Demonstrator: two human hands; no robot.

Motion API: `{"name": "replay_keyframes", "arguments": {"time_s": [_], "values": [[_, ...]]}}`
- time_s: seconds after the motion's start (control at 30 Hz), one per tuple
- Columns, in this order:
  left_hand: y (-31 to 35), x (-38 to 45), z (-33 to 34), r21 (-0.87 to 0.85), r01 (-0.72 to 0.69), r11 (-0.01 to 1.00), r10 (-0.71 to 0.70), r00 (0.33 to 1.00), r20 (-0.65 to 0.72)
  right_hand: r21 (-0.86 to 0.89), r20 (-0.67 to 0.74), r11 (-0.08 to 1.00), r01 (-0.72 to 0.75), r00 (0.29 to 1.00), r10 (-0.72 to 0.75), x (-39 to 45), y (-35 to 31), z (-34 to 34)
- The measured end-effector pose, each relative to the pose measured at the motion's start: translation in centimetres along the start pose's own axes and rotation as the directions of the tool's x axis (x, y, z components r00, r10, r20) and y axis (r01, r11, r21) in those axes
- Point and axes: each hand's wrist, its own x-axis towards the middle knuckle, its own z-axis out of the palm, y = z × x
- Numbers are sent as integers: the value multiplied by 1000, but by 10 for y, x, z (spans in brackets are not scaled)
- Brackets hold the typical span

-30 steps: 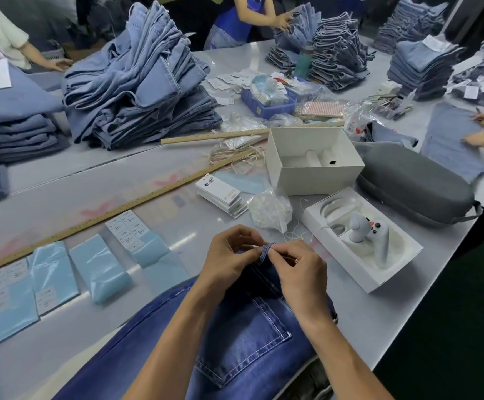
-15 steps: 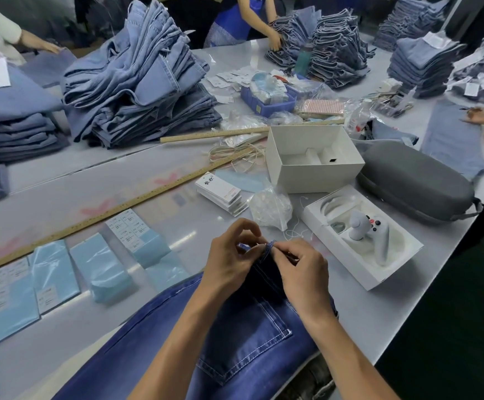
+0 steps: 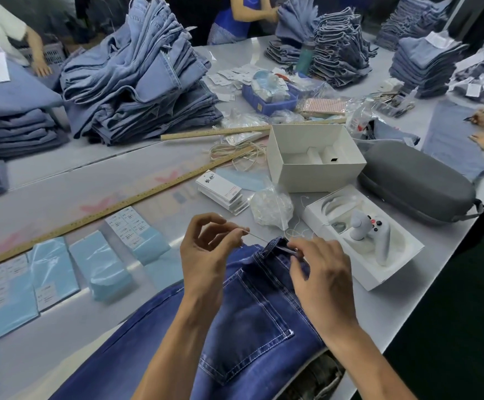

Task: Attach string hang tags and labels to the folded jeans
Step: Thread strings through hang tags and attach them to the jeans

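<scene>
Since a moment ago the left hand [image 3: 206, 249] has drawn away from the right hand [image 3: 318, 267] — a thin string [image 3: 256, 236] pinched in its fingertips now runs taut to the belt loop [image 3: 282, 247] the right pinches. Threading looks done; the jeans [image 3: 252, 319] lie on the desk [image 3: 90, 186] edge.

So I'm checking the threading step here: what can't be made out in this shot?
Head view only:
- String past the belt loop: too thin.
- Right hand fingertips: hidden behind the hand.
- Hang tags print: too small.
- Jeans legs: cut off by bottom edge.
</scene>
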Motion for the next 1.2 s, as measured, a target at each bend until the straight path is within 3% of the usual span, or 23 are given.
{"name": "replay_keyframes", "arguments": {"time_s": [0.07,0.17,0.37,0.43,0.53,0.7,0.8,0.97,1.03,1.13,1.2], "values": [[4,0,-1,-167,64,984,-66,998,-11,54,1,998,28,1000,-28,-3,1,2],[10,4,-7,-364,112,925,-114,993,17,217,73,972,-95,994,80,-1,9,5],[17,7,-10,-392,126,911,-110,992,63,371,314,869,-326,925,213,9,27,9],[15,5,-8,-374,153,915,-135,988,73,377,247,884,-277,950,192,9,25,9],[11,1,-6,-361,187,914,-175,982,66,210,29,976,-61,998,56,6,20,9],[11,1,-6,-331,177,927,-173,984,43,139,-205,987,86,977,-57,6,18,5],[14,4,-6,-315,169,934,-163,986,46,108,-238,977,185,959,-155,11,20,-2],[16,4,-4,-240,148,959,-144,989,34,123,-128,946,301,950,-285,37,18,-16],[15,4,-3,-171,131,977,-126,991,42,150,-20,935,322,946,-323,59,17,-25],[13,4,1,-70,101,992,-97,994,51,229,248,951,207,933,-262,95,15,-40],[11,5,4,-47,95,994,-93,994,51,254,325,956,144,919,-225,115,16,-43]]}}
